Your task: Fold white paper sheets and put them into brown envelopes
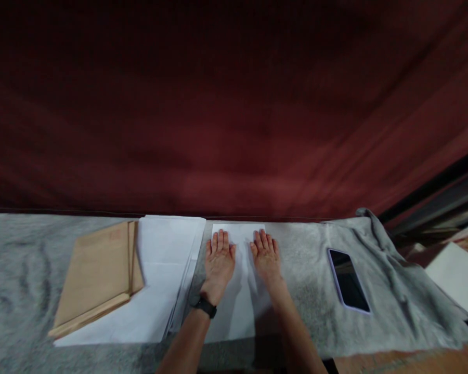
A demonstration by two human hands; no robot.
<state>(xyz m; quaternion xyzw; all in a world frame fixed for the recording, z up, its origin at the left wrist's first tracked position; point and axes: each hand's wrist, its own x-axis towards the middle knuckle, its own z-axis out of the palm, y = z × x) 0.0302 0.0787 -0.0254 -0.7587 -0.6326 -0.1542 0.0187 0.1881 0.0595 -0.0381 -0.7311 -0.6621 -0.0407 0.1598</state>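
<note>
A white sheet of paper lies lengthwise before me on a grey cloth. My left hand rests flat near its far left edge, palm down, with the fingers pointing away from me. Mirroring it, my right hand is laid flat by the far right edge, fingers extended. Neither hand grips anything. Both forearms cover parts of the paper's sides. Whether more sheets lie beneath this one I cannot tell.
Left of the sheet is a stack of white papers, partly under several brown envelopes. A phone in a light purple case lies to the right on the grey cloth. A dark red curtain hangs behind.
</note>
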